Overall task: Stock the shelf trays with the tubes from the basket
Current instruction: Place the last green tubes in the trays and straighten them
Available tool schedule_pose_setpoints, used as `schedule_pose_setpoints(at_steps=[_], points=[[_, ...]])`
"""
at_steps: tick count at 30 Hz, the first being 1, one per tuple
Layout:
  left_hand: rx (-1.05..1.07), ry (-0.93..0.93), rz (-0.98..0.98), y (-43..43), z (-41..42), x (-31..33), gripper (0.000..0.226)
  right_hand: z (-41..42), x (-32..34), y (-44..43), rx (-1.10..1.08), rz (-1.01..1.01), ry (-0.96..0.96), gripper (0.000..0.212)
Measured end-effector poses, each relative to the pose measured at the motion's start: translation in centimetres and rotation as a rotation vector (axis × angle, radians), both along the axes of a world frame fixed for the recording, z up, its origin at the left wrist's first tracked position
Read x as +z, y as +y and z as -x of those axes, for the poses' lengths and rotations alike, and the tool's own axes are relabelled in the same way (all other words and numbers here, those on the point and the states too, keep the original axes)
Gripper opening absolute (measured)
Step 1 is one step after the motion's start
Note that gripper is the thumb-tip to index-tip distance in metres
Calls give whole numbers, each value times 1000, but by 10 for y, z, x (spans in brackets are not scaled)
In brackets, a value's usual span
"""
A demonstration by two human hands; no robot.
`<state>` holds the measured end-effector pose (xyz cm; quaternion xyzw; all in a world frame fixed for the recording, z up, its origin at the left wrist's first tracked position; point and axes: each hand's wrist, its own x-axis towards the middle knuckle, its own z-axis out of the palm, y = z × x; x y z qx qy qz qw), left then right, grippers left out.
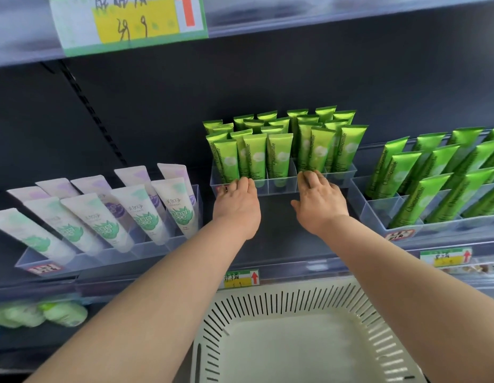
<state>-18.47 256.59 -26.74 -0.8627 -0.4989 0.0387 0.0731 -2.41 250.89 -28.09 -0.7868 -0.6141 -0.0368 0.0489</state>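
Shelf (pixel 279 222): dark deck with a dark back panel; carries three clear trays side by side.
Basket (pixel 281 299): cream, slotted walls, low in view in front of the shelf edge, between the two forearms; its pale floor shows.
Left tray (pixel 83 261): holds white tubes (pixel 140 211) with green or purple print, all leaning back.
Right tray (pixel 383 205): set forward near the shelf edge, rows of leaning green tubes, partly cut off by the frame.
Middle tray (pixel 276 185): sits further back on the shelf than its neighbours, divided into compartments.
Green tubes (pixel 254 153): task stock, standing cap-down in several rows inside the middle tray, upright or slightly tilted.
Price card (pixel 129 23): green and yellow, hangs from the upper shelf rail, blurred.
Left grip (pixel 237 201): fingers curled over the middle tray's front wall at its left end; fingertips hidden.
Right grip (pixel 320 201): fingers bent over the same front wall right of centre, tips touching the front tubes, thumb spread out to the side.
Small tag (pixel 241 279): on the shelf rail, red arrow.
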Motion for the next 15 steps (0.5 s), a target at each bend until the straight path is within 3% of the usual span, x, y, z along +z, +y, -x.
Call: schedule_pose_setpoints(at_steps=[15], points=[[23, 31, 53, 0, 4, 10, 75, 4, 8, -1, 15, 33, -34, 65]])
